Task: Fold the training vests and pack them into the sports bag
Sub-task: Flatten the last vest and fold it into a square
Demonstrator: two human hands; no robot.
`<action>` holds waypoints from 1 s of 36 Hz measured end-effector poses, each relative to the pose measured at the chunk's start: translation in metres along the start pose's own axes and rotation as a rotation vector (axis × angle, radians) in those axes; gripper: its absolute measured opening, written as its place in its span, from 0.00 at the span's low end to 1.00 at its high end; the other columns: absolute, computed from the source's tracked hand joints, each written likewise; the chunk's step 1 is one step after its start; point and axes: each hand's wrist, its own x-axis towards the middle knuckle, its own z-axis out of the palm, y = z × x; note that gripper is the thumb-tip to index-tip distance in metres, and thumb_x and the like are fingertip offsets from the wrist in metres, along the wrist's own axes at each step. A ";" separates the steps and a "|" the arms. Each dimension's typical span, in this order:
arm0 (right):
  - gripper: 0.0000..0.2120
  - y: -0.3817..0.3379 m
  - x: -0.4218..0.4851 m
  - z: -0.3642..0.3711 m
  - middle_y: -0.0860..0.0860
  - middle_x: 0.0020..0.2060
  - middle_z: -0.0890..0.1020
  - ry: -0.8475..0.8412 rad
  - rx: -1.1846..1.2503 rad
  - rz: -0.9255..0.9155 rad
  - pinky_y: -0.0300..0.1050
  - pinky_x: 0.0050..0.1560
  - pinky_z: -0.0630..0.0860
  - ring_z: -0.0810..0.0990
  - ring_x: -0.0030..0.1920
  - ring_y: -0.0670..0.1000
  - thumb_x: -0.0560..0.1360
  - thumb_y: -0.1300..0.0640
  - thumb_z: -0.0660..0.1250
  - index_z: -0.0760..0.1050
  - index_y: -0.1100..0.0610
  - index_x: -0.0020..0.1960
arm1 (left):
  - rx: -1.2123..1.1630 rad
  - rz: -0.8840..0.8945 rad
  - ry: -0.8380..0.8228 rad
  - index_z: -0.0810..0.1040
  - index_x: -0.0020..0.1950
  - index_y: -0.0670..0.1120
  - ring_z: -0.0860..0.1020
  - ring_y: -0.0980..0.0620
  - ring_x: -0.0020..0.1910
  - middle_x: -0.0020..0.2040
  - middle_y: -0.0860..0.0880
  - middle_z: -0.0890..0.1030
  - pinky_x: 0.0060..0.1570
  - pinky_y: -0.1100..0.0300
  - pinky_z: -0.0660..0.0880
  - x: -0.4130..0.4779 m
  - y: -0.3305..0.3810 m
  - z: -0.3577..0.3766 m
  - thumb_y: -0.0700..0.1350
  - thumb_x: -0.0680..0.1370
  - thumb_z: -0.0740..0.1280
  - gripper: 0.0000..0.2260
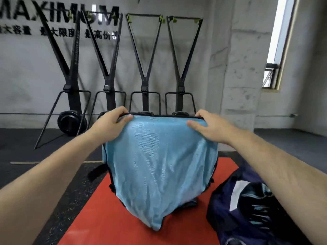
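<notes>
Now, nearest in, a red mat covers the floor, and a navy sports bag slumps on its near right side, contents blurred. Above the mat's middle the light blue mesh training vest hangs full length, black trim along its top edge. The left hand pinches the top left corner and the right hand the top right, thumbs on the near face, fingers curled over the back. Beyond, black V-shaped frames stand against the far wall, a weight plate to their left.
</notes>
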 end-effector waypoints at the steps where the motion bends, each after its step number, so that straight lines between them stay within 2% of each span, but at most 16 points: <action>1: 0.33 -0.004 -0.001 -0.008 0.44 0.46 0.78 -0.022 -0.094 -0.032 0.51 0.49 0.75 0.77 0.47 0.51 0.65 0.19 0.58 0.68 0.42 0.57 | 0.096 0.024 -0.008 0.73 0.51 0.52 0.77 0.50 0.45 0.43 0.54 0.79 0.41 0.55 0.70 0.003 0.002 -0.006 0.60 0.80 0.60 0.13; 3: 0.35 -0.010 0.001 -0.022 0.44 0.46 0.79 -0.066 -0.277 -0.089 0.50 0.49 0.76 0.77 0.47 0.50 0.63 0.20 0.63 0.68 0.40 0.61 | 0.303 0.091 -0.074 0.71 0.53 0.54 0.77 0.50 0.44 0.43 0.56 0.78 0.41 0.54 0.71 0.008 0.007 -0.019 0.70 0.73 0.62 0.22; 5: 0.20 -0.012 0.008 -0.033 0.45 0.46 0.79 -0.081 -0.438 -0.151 0.50 0.49 0.75 0.78 0.50 0.52 0.73 0.32 0.66 0.72 0.43 0.57 | 0.442 0.130 -0.198 0.70 0.54 0.58 0.76 0.53 0.43 0.43 0.59 0.76 0.41 0.55 0.71 0.011 0.014 -0.033 0.76 0.64 0.65 0.29; 7: 0.05 -0.013 0.014 -0.041 0.43 0.42 0.76 -0.100 -0.511 -0.158 0.52 0.49 0.75 0.78 0.50 0.52 0.79 0.46 0.64 0.73 0.46 0.47 | 0.506 0.152 -0.276 0.71 0.52 0.61 0.75 0.54 0.43 0.42 0.60 0.75 0.42 0.55 0.72 0.015 0.016 -0.041 0.74 0.65 0.67 0.24; 10: 0.13 -0.015 0.017 -0.046 0.45 0.39 0.77 -0.094 -0.343 -0.051 0.51 0.43 0.77 0.78 0.44 0.53 0.74 0.66 0.60 0.73 0.49 0.40 | 0.416 0.140 -0.274 0.77 0.45 0.59 0.77 0.51 0.43 0.40 0.57 0.77 0.41 0.55 0.73 0.022 0.013 -0.046 0.63 0.75 0.67 0.09; 12: 0.19 -0.020 0.015 -0.048 0.48 0.38 0.78 -0.067 -0.199 0.005 0.45 0.35 0.72 0.77 0.39 0.51 0.71 0.71 0.55 0.72 0.48 0.38 | 0.278 0.062 -0.270 0.77 0.41 0.57 0.77 0.49 0.40 0.38 0.53 0.77 0.38 0.55 0.72 0.023 0.015 -0.049 0.55 0.79 0.67 0.08; 15: 0.20 -0.028 0.013 -0.049 0.50 0.40 0.77 -0.044 -0.047 0.030 0.41 0.29 0.67 0.75 0.38 0.51 0.72 0.72 0.53 0.74 0.49 0.43 | 0.212 0.071 -0.223 0.72 0.37 0.51 0.77 0.45 0.39 0.37 0.48 0.76 0.36 0.53 0.71 0.025 0.019 -0.050 0.41 0.80 0.63 0.12; 18: 0.18 -0.031 0.013 -0.047 0.51 0.42 0.78 -0.026 0.085 0.069 0.41 0.30 0.68 0.74 0.37 0.50 0.74 0.70 0.54 0.76 0.53 0.53 | 0.201 0.056 -0.154 0.71 0.42 0.45 0.73 0.49 0.38 0.38 0.49 0.74 0.32 0.61 0.66 0.025 0.027 -0.050 0.32 0.76 0.57 0.10; 21: 0.06 -0.037 0.013 -0.044 0.51 0.45 0.79 -0.009 0.111 0.041 0.43 0.40 0.68 0.76 0.45 0.52 0.79 0.56 0.58 0.74 0.54 0.50 | 0.151 0.050 -0.102 0.71 0.47 0.42 0.73 0.47 0.43 0.41 0.49 0.74 0.34 0.65 0.65 0.028 0.031 -0.047 0.33 0.77 0.55 0.08; 23: 0.15 -0.039 0.011 -0.048 0.45 0.44 0.79 -0.022 0.063 0.007 0.45 0.44 0.72 0.78 0.46 0.49 0.76 0.38 0.64 0.73 0.48 0.51 | 0.096 0.053 -0.102 0.70 0.46 0.44 0.73 0.47 0.45 0.42 0.49 0.74 0.35 0.66 0.65 0.028 0.035 -0.046 0.37 0.80 0.57 0.05; 25: 0.22 -0.041 0.005 -0.053 0.42 0.43 0.80 -0.058 -0.071 -0.038 0.47 0.46 0.76 0.78 0.45 0.44 0.68 0.29 0.69 0.73 0.42 0.52 | 0.056 0.092 -0.135 0.70 0.44 0.48 0.74 0.49 0.43 0.41 0.52 0.74 0.36 0.65 0.65 0.025 0.039 -0.049 0.48 0.81 0.65 0.08; 27: 0.20 -0.041 0.001 -0.056 0.40 0.42 0.79 -0.096 -0.149 -0.075 0.44 0.43 0.75 0.77 0.43 0.42 0.68 0.32 0.72 0.73 0.41 0.52 | 0.111 0.151 -0.188 0.70 0.44 0.50 0.74 0.55 0.40 0.41 0.53 0.75 0.36 0.60 0.67 0.022 0.041 -0.053 0.62 0.71 0.72 0.19; 29: 0.12 -0.039 0.003 -0.055 0.40 0.41 0.79 -0.107 -0.201 -0.111 0.42 0.41 0.73 0.78 0.43 0.43 0.73 0.40 0.72 0.74 0.41 0.52 | 0.219 0.163 -0.254 0.71 0.46 0.50 0.74 0.57 0.41 0.42 0.54 0.76 0.38 0.59 0.69 0.020 0.039 -0.057 0.64 0.64 0.77 0.25; 32: 0.05 -0.035 0.010 -0.052 0.49 0.41 0.80 -0.153 -0.322 -0.117 0.53 0.47 0.77 0.80 0.45 0.53 0.78 0.53 0.68 0.76 0.51 0.44 | 0.363 0.163 -0.353 0.70 0.43 0.50 0.74 0.55 0.40 0.42 0.53 0.75 0.37 0.58 0.69 0.022 0.033 -0.059 0.53 0.69 0.78 0.17; 34: 0.10 -0.034 0.012 -0.051 0.53 0.41 0.79 -0.206 -0.366 -0.087 0.58 0.48 0.78 0.79 0.44 0.56 0.76 0.62 0.64 0.74 0.51 0.37 | 0.441 0.175 -0.411 0.71 0.43 0.48 0.75 0.50 0.42 0.44 0.52 0.74 0.42 0.54 0.73 0.023 0.026 -0.058 0.46 0.73 0.74 0.11; 36: 0.16 -0.033 0.008 -0.051 0.51 0.41 0.79 -0.218 -0.333 -0.034 0.54 0.42 0.78 0.79 0.43 0.54 0.73 0.69 0.58 0.74 0.50 0.37 | 0.509 0.163 -0.447 0.74 0.47 0.44 0.75 0.47 0.46 0.48 0.50 0.74 0.48 0.52 0.74 0.022 0.017 -0.057 0.43 0.75 0.71 0.07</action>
